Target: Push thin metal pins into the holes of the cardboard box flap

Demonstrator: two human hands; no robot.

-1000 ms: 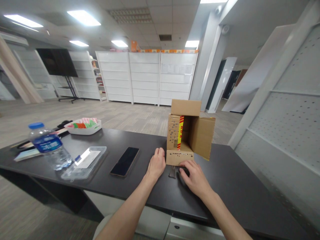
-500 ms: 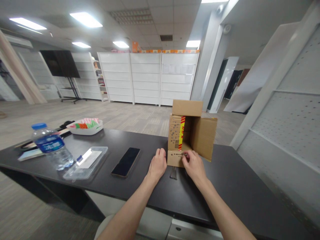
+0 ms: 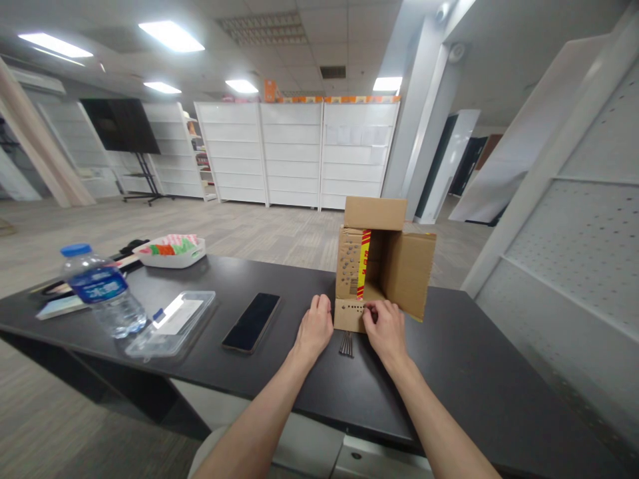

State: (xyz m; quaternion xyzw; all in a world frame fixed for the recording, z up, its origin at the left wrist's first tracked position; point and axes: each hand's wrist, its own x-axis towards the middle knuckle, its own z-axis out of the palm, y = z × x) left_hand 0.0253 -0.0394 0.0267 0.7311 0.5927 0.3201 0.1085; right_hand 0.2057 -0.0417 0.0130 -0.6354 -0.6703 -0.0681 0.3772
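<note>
A cardboard box point(image 3: 349, 273) stands open on the dark table, with a strip of yellow and red tape down its front. A row of small dark holes runs across its lower flap point(image 3: 350, 320). My right hand point(image 3: 387, 326) is at the right part of this flap, thumb and fingers pinched on a thin nail that they mostly cover. Beside the box's left edge my left hand point(image 3: 315, 324) rests on the table, fingers curled; whatever is inside them is hidden. Several long dark nails point(image 3: 346, 344) lie together just in front of the flap.
Left of my hands lie a black phone point(image 3: 252, 322) and a clear plastic case point(image 3: 172, 326). A water bottle point(image 3: 102, 289) with a blue cap stands further left. Behind it is a white tray point(image 3: 172, 258) of colourful packets. A white perforated panel point(image 3: 589, 266) rises on the right.
The nail showing at my right fingertips earlier is now mostly covered by them, close against the flap. My left hand has stayed in place.
</note>
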